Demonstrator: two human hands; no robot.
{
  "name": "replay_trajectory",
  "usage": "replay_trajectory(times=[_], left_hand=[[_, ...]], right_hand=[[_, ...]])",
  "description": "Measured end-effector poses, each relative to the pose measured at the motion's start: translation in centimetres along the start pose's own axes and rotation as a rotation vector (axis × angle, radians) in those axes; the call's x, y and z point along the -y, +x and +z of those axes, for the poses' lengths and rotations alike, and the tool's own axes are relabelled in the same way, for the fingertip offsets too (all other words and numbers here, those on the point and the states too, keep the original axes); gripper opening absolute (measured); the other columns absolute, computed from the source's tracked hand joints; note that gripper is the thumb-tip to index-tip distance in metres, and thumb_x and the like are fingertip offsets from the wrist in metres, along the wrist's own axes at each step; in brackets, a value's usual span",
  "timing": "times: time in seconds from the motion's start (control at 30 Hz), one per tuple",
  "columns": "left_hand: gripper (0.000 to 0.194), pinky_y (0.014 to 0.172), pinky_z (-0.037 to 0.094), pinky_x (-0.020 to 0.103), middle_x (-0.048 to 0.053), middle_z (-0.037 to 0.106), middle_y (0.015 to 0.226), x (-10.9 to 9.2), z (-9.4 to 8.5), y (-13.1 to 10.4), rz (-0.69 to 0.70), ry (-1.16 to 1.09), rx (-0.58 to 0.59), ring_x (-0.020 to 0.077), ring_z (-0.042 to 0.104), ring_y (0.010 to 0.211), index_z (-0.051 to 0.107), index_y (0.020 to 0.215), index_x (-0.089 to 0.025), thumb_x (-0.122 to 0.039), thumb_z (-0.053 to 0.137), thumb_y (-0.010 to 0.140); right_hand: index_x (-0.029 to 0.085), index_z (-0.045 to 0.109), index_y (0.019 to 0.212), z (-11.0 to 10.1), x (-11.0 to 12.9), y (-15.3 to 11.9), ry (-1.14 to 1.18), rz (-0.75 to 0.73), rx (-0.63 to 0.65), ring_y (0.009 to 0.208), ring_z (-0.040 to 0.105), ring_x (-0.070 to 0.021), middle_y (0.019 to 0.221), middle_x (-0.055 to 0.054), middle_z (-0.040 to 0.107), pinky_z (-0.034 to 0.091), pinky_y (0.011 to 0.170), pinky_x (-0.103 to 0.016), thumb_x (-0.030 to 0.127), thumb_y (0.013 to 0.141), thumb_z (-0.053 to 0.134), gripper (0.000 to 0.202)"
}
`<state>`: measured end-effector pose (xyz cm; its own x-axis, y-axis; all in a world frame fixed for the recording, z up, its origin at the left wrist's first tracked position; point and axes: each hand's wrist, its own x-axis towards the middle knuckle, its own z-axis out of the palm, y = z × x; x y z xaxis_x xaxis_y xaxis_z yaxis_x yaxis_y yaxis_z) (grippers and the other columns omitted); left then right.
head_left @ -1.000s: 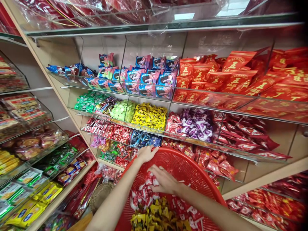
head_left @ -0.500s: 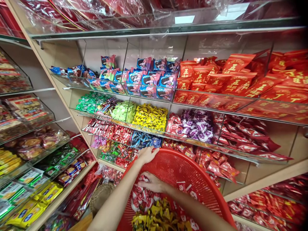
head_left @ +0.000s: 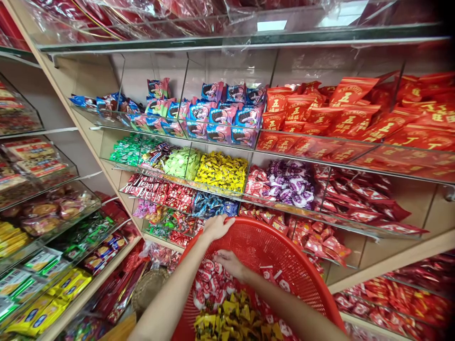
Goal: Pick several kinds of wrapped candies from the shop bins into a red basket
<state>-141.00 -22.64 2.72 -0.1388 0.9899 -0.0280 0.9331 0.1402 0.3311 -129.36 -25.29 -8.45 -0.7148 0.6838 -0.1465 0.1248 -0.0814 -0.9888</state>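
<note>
My left hand [head_left: 217, 228] is closed over the far left rim of a large red plastic basket [head_left: 295, 251]. Inside the basket, my right hand [head_left: 230, 263] hovers at a pile of red-and-white wrapped candies [head_left: 209, 282], fingers stretched out and slightly bent. Nothing shows in its fingers, though their undersides are hidden. Yellow-wrapped candies [head_left: 238, 319] are heaped nearer to me. More red-and-white pieces lie along the basket's right side, partly behind my right forearm.
Tiered shelves with clear fronts stand ahead, holding yellow candies [head_left: 222, 171], purple-wrapped candies [head_left: 291, 184], blue-pink packets [head_left: 213, 116] and red packets [head_left: 350, 118]. Packaged snacks [head_left: 31, 163] fill shelving at left. A woven basket [head_left: 151, 289] sits low beside the red one.
My right hand has shifted up and to the right, off the red-and-white candies, uncovering more of the pile. My left hand stays on the rim.
</note>
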Motion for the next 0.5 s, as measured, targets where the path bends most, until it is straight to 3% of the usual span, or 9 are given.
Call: replay_trajectory(times=[0.2, 0.33, 0.5], left_hand=[[0.065, 0.072, 0.043, 0.03, 0.006, 0.067, 0.093, 0.0, 0.0, 0.0, -0.006, 0.001, 0.0, 0.0226, 0.061, 0.086, 0.059, 0.096, -0.025, -0.067, 0.013, 0.078], [0.066, 0.071, 0.043, 0.031, 0.006, 0.067, 0.093, -0.1, -0.2, -0.2, 0.019, -0.006, -0.006, 0.0234, 0.061, 0.086, 0.059, 0.094, -0.024, -0.067, 0.012, 0.078], [0.064, 0.073, 0.042, 0.029, 0.006, 0.066, 0.095, -0.3, -0.5, -0.3, -0.002, -0.002, 0.01, 0.0225, 0.06, 0.088, 0.058, 0.096, -0.024, -0.067, 0.015, 0.078]], right_hand=[[0.017, 0.057, 0.081, 0.0, 0.8, -0.4, 0.364, 0.239, -0.046, 0.069, 0.057, -0.0168, 0.074, -0.002, 0.063, 0.042, 0.067, -0.031, 0.048, 0.064, 0.062, 0.036], [0.018, 0.056, 0.091, -0.2, 2.1, -0.7, 0.487, 0.292, -0.074, 0.071, 0.06, -0.0183, 0.081, -0.004, 0.065, 0.045, 0.07, -0.035, 0.046, 0.063, 0.064, 0.04], [0.016, 0.058, 0.096, -0.6, 4.0, -1.7, 0.498, 0.221, 0.134, 0.076, 0.059, -0.0161, 0.086, -0.005, 0.066, 0.043, 0.075, -0.033, 0.045, 0.07, 0.06, 0.039]])
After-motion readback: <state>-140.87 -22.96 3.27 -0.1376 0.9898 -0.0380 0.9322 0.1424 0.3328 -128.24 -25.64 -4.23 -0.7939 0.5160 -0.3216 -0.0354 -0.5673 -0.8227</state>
